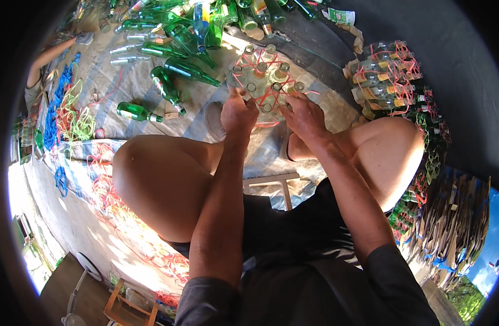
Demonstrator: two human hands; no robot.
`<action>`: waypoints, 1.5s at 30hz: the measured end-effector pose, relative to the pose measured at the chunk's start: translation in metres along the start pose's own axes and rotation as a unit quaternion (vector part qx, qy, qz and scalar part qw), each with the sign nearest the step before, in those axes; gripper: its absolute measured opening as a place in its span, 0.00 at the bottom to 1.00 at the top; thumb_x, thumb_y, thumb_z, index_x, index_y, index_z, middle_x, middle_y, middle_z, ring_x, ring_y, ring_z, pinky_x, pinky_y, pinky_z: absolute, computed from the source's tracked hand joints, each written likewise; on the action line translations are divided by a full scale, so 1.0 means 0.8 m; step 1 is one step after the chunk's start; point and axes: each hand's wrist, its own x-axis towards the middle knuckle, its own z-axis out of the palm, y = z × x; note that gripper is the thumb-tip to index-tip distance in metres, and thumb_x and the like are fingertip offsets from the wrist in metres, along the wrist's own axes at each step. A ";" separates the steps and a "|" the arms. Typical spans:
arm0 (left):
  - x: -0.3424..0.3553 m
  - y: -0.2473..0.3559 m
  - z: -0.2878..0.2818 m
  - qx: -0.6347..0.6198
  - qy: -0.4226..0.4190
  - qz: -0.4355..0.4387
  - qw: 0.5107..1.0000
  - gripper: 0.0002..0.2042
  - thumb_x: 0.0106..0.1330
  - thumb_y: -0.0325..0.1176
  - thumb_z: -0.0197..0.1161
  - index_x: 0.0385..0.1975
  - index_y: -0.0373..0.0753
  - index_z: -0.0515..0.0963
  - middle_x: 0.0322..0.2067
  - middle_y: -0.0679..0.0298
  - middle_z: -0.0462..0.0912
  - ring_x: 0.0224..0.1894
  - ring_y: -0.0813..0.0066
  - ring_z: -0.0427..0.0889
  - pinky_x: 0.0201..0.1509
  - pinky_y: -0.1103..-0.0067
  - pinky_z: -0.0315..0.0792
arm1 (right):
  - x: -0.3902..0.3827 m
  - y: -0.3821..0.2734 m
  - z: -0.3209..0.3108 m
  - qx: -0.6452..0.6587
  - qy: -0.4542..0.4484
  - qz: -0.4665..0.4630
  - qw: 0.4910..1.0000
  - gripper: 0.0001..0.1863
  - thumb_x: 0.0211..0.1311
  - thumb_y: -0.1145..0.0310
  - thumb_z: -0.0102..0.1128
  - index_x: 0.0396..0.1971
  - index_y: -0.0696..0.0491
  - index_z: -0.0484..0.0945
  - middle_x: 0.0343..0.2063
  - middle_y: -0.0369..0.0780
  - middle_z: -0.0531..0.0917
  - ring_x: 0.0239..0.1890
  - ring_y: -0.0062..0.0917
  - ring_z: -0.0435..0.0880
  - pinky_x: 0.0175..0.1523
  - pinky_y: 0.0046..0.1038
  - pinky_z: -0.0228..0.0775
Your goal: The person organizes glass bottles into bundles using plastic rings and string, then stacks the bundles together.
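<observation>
Striped sheeting (184, 126) lies under scattered green bottles (191, 71) and, right of them, an upright cluster of clear bottles (275, 87). At its near edge, left hand (240, 113) and right hand (305, 115) curl their fingers; whether these grip the red string (312, 92), I cannot tell.

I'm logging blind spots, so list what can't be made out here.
- Some fingers of the left hand: head view, curled under the hand itself.
- Bases of the clear bottles: head view, hidden beneath their own tops.
- Far end of the green bottle heap: head view, cut by the top edge.
- Most of the other person: head view, cut off by the dark rim.
</observation>
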 end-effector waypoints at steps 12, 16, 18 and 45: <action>-0.001 0.017 -0.010 0.153 -0.002 0.048 0.987 0.23 0.64 0.38 0.61 0.61 0.47 0.74 0.38 0.47 0.87 0.44 0.43 0.85 0.49 0.56 0.76 | -0.003 0.001 0.013 0.055 -0.034 0.026 0.998 0.13 0.66 0.60 0.63 0.36 0.57 0.78 0.34 0.53 0.84 0.40 0.51 0.84 0.43 0.49 0.74; 0.013 0.009 -0.021 0.176 -0.030 0.089 0.980 0.23 0.62 0.39 0.63 0.58 0.45 0.79 0.41 0.47 0.86 0.45 0.43 0.85 0.52 0.56 0.76 | -0.008 0.008 0.020 0.082 -0.020 -0.006 0.996 0.12 0.67 0.63 0.61 0.38 0.57 0.75 0.33 0.52 0.84 0.39 0.52 0.84 0.41 0.49 0.75; 0.018 0.005 -0.023 0.198 -0.015 0.150 0.969 0.22 0.62 0.34 0.61 0.59 0.47 0.79 0.37 0.48 0.87 0.42 0.43 0.86 0.48 0.55 0.78 | -0.010 0.012 0.024 0.090 -0.019 -0.002 0.996 0.12 0.67 0.64 0.61 0.38 0.57 0.75 0.32 0.53 0.84 0.39 0.53 0.84 0.41 0.49 0.75; -0.064 0.016 0.001 0.121 -0.029 0.215 0.969 0.15 0.61 0.30 0.59 0.48 0.37 0.81 0.32 0.44 0.85 0.36 0.40 0.85 0.41 0.54 0.78 | 0.009 0.047 -0.022 -0.101 -0.071 -0.017 0.992 0.19 0.65 0.73 0.50 0.55 0.48 0.77 0.45 0.46 0.84 0.50 0.42 0.84 0.53 0.44 0.74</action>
